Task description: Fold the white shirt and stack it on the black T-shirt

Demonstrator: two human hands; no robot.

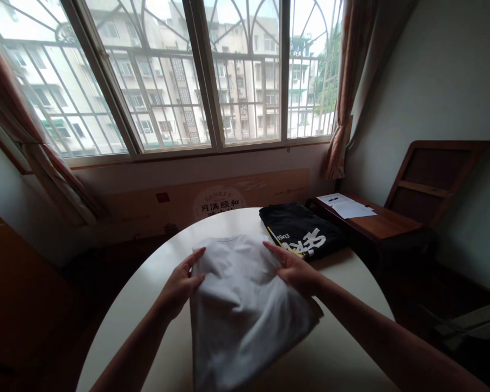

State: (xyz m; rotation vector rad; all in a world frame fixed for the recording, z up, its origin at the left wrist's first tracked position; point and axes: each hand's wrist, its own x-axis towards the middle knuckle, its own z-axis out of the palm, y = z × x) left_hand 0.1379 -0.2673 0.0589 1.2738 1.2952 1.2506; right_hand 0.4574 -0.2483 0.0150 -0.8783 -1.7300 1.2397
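A white shirt (240, 310), creased and partly folded, lies over the round white table (139, 305), its lower part reaching the bottom of the view. My left hand (183, 277) grips the shirt's left edge near the top, thumb above the cloth. On the opposite side, my right hand (294, 267) pinches the right edge, its index finger stretched along the fabric. Just beyond the right hand rests a folded black garment (306, 228) with white lettering and a bit of yellow print.
A low wooden stand (392, 226) with white papers (347, 206) is at the table's right. Behind the table, a printed cardboard panel (171, 201) leans under the barred window (159, 98). Curtains (343, 103) hang at both sides.
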